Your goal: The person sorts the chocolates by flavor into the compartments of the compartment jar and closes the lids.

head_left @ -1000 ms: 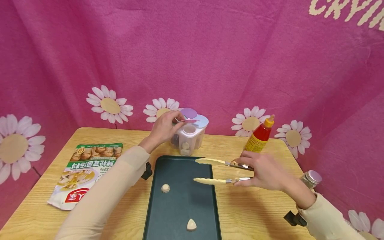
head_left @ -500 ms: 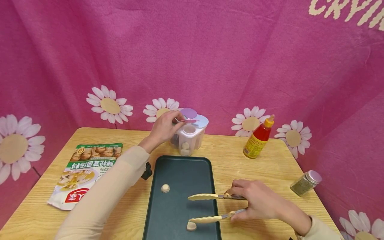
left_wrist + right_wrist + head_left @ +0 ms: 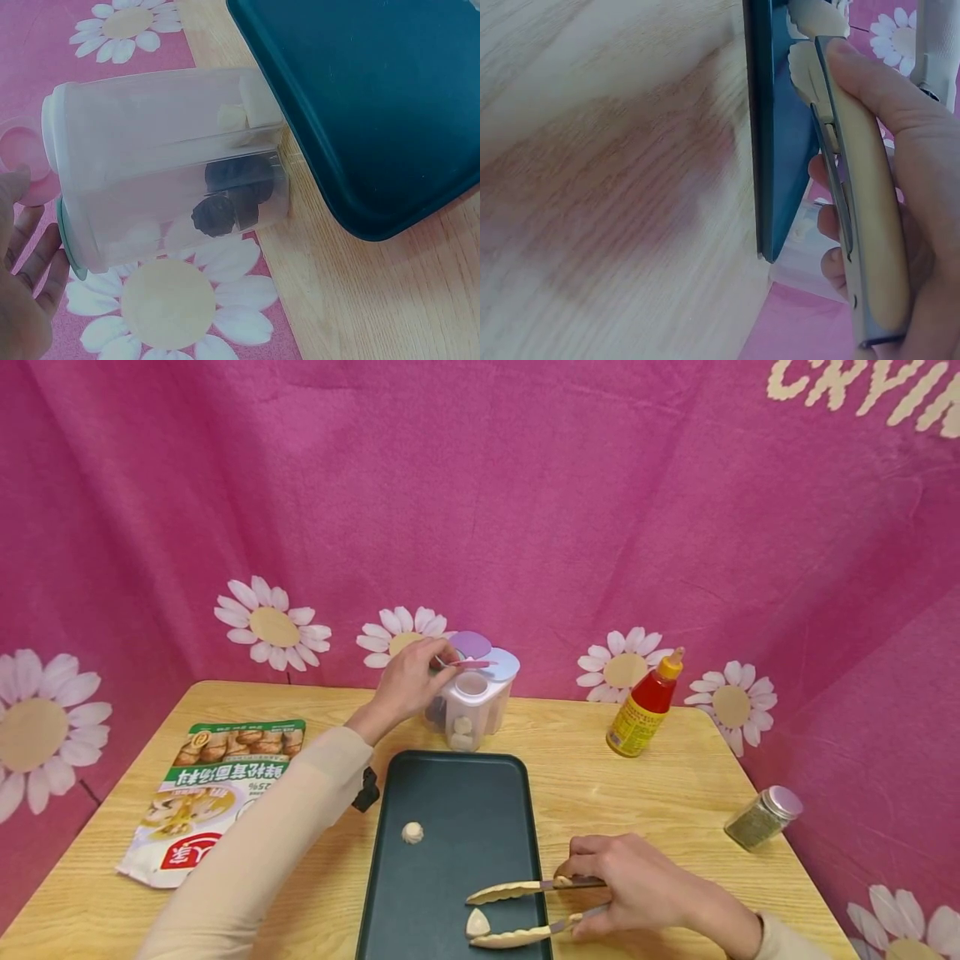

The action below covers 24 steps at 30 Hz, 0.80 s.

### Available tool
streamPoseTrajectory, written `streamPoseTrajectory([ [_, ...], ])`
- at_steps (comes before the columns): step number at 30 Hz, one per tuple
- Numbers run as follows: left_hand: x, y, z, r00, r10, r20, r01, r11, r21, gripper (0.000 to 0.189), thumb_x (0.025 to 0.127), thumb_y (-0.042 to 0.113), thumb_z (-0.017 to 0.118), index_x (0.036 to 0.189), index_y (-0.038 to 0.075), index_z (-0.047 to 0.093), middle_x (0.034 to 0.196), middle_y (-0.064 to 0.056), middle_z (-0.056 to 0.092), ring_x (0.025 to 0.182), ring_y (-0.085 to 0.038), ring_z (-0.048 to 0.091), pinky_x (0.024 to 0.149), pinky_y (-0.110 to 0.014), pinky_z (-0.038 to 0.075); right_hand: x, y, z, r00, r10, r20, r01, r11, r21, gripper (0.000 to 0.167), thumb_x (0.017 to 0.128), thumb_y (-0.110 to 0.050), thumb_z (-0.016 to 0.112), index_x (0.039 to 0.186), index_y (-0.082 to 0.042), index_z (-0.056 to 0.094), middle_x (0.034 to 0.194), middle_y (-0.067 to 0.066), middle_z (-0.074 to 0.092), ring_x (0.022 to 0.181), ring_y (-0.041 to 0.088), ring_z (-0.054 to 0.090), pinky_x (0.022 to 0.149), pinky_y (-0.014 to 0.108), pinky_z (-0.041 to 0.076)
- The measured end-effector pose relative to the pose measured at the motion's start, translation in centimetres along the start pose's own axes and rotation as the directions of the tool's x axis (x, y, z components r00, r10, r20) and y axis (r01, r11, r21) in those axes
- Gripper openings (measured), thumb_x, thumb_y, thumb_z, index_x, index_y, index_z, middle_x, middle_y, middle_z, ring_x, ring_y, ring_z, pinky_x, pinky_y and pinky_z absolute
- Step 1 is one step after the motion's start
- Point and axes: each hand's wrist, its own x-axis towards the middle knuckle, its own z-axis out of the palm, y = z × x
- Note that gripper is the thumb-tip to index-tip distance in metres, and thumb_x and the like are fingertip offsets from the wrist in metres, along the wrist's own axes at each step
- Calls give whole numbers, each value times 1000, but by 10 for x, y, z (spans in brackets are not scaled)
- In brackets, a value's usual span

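My left hand pinches the raised pink lid of a clear divided storage container. Pale pieces lie in the compartment with the uncovered mouth; dark pieces show in the neighbouring one in the left wrist view. My right hand grips a pair of tongs with cream scalloped tips, which reach over the right rim of a dark tray. The spread tips stand on either side of a small pale wedge-shaped piece; contact cannot be made out. Another pale, round piece sits farther left on the tray.
A mushroom soup packet lies left of the tray. At the right stand a red sauce bottle and a tilted-looking spice jar. Behind the wooden table hangs a pink flowered cloth.
My right hand has brought the tongs down and towards me, from over the tray's far part to around the wedge-shaped piece. My left hand stays at the pink lid.
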Motion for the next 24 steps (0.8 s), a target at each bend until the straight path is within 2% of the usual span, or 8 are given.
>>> streamPoseTrajectory([
  [13, 0, 0, 1, 1000, -13, 3, 13, 1000, 5, 17, 98, 21, 76, 112, 12, 70, 112, -9, 74, 105, -27, 71, 94, -43, 61, -2, -1, 2, 1000, 17, 6, -17, 999, 43, 40, 87, -60, 80, 115, -32, 76, 92, -14, 63, 69, -7, 46, 57, 13, 37],
  [19, 0, 1, 0, 1000, -15, 6, 15, 1000, 3, 18, 98, 20, 76, 113, 12, 70, 114, -10, 74, 106, -27, 70, 93, -42, 61, 2, 4, -2, 996, -27, -88, 28, 1000, 10, 37, 87, -52, 83, 115, -28, 76, 93, -12, 65, 71, -6, 50, 59, 12, 41],
  [24, -1, 1, 0, 1000, -17, 8, 17, 1000, 1, 17, 98, 20, 76, 112, 12, 70, 113, -10, 74, 105, -27, 70, 93, -42, 61, 9, 14, -20, 980, -7, -201, -8, 997, -76, 38, 82, -45, 89, 113, -27, 76, 92, -13, 66, 72, -4, 51, 60, 14, 42],
])
